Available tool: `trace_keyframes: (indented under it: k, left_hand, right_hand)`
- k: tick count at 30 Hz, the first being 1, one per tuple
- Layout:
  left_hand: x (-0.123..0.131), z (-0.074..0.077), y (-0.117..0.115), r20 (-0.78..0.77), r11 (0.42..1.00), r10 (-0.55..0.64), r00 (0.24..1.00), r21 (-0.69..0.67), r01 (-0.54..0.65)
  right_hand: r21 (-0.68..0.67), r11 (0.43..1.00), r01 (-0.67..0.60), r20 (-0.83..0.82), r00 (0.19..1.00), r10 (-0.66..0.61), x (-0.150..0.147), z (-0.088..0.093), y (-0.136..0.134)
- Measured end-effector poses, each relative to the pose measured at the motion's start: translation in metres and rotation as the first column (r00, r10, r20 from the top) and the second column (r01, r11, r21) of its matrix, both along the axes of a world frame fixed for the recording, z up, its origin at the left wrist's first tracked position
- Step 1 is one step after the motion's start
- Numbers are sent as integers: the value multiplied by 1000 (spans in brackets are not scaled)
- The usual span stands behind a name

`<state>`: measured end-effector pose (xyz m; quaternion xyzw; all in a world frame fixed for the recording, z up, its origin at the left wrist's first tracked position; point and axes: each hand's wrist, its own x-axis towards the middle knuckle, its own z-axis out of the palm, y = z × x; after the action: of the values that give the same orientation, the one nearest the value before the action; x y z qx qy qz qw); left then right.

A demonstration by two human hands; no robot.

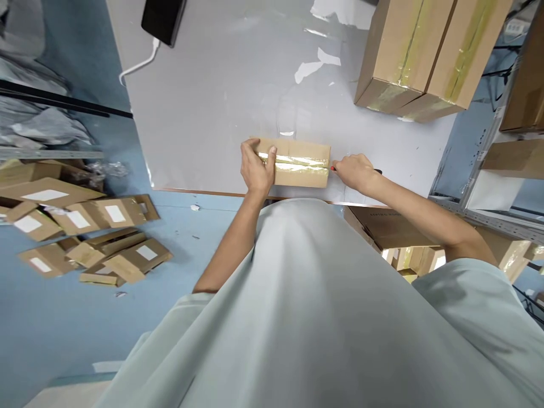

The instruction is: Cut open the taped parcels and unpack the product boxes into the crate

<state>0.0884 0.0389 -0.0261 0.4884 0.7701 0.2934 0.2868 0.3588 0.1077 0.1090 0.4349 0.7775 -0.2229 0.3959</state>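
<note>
A small cardboard box lies near the front edge of the table, with shiny clear tape along its lengthwise seam. My left hand is closed around its left end, thumb on top and fingers over the far left corner. At the box's right end, my right hand is closed on what looks like a box cutter. Its black end sticks out behind the hand and a small red part shows in front, close to the taped seam. The blade cannot be made out.
Two large taped boxes stand at the table's back right. A black phone-like device with a white cable lies back left. Torn white scraps lie on the grey table. Several opened boxes cover the floor at left.
</note>
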Motion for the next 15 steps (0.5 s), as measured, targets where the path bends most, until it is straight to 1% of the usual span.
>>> trace_keyframes:
  k: [3, 6, 8, 10, 11, 12, 13, 14, 15]
  left_hand:
    - [1, 2, -1, -17, 1000, -1, 1000, -6, 1]
    - [1, 1, 0, -14, 1000, -12, 1000, -2, 12]
    - [-1, -1, 0, 8, 1000, -16, 1000, 4, 16]
    - [-7, -2, 0, 37, 1000, -16, 999, 17, 16]
    - [-11, -3, 0, 50, 1000, -15, 999, 26, 14]
    - [-16, -3, 1, 59, 999, -13, 998, 35, 11]
    - [-22, -3, 1, 66, 999, -8, 998, 42, 6]
    - [-30, -4, 1, 75, 999, 0, 997, 45, -3]
    - [-38, -4, 1, 85, 999, 11, 996, 45, -15]
  right_hand:
    - [-19, 1000, 18, 20, 1000, -18, 0, 5, 2]
    - [-41, 999, 17, 10, 1000, -16, 3, 12, 3]
    - [-51, 998, 20, 3, 1000, -20, 12, 18, 1]
    - [-33, 998, 56, 0, 998, -56, 29, 20, -3]
    - [-7, 995, 96, -21, 995, -96, 38, 19, -7]
    - [19, 987, 162, -67, 985, -160, 47, 15, -11]
    - [39, 964, 262, -142, 957, -254, 55, 8, -16]
    - [39, 917, 397, -243, 894, -377, 59, -2, -22]
    - [-1, 832, 555, -346, 780, -521, 60, -14, -29]
